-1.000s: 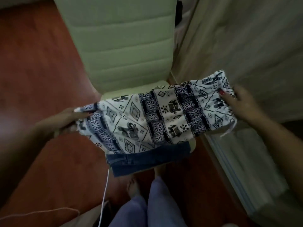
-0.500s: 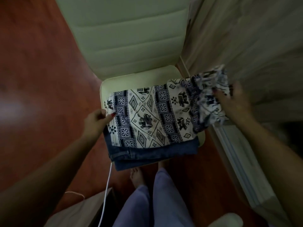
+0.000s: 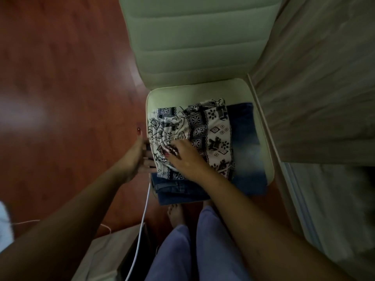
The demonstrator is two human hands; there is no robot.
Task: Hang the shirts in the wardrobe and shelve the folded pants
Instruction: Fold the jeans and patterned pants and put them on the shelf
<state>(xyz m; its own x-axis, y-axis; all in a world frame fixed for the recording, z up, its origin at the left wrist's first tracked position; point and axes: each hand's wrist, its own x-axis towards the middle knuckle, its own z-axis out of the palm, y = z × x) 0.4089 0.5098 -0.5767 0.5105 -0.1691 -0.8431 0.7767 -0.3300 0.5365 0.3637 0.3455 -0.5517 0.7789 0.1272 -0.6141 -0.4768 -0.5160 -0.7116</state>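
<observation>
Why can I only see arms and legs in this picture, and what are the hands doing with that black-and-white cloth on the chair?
There is no machine here. A person wears a small camera on their head, so the picture looks down the way their eyes do. That is why you see only their own arms, their lilac trousers and a bare foot. In front of them stands a pale green chair. On its seat lie folded blue jeans, and on top of those lie folded patterned pants, white with dark shapes. The left hand touches the left edge of the patterned pants with straight fingers. The right hand lies on top, with its fingers curled into the cloth, which bunches up there. A white cable runs down beside the chair, over the red-brown floor.
</observation>
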